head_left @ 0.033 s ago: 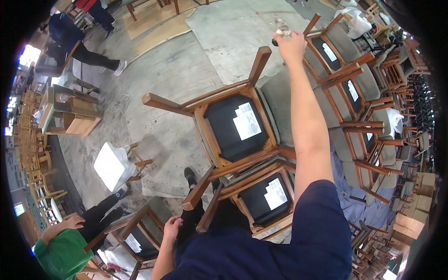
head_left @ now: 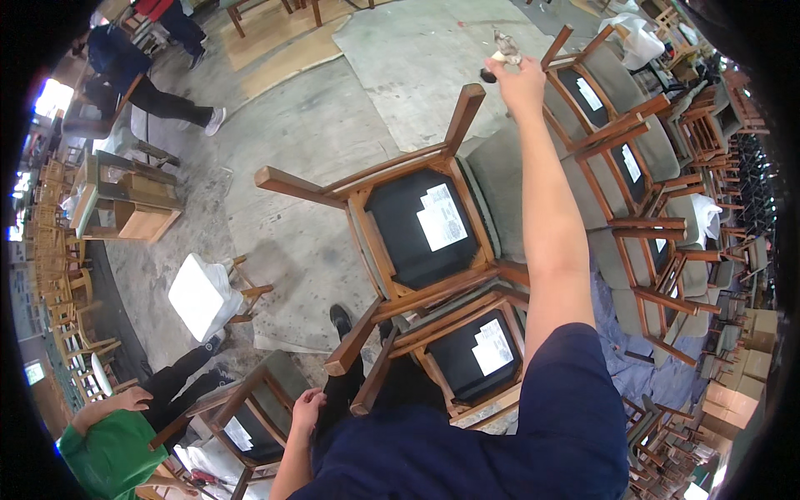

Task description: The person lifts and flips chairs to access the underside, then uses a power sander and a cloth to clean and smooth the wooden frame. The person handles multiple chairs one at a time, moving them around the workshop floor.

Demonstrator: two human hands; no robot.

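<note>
1. Right hand [head_left: 518, 79] is raised far out, fingers pinched on a small pale object [head_left: 505, 46] above the upturned chairs [head_left: 417, 225]
2. Left hand [head_left: 306, 410] hangs low, loosely open, holding nothing, beside a chair leg [head_left: 371, 385]

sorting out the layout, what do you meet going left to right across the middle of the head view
wooden table → white-padded stool → upturned chair with black underside → raised right forearm → row of stacked chairs

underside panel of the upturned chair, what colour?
Black, with a white label, on the chair in the head view.
</note>
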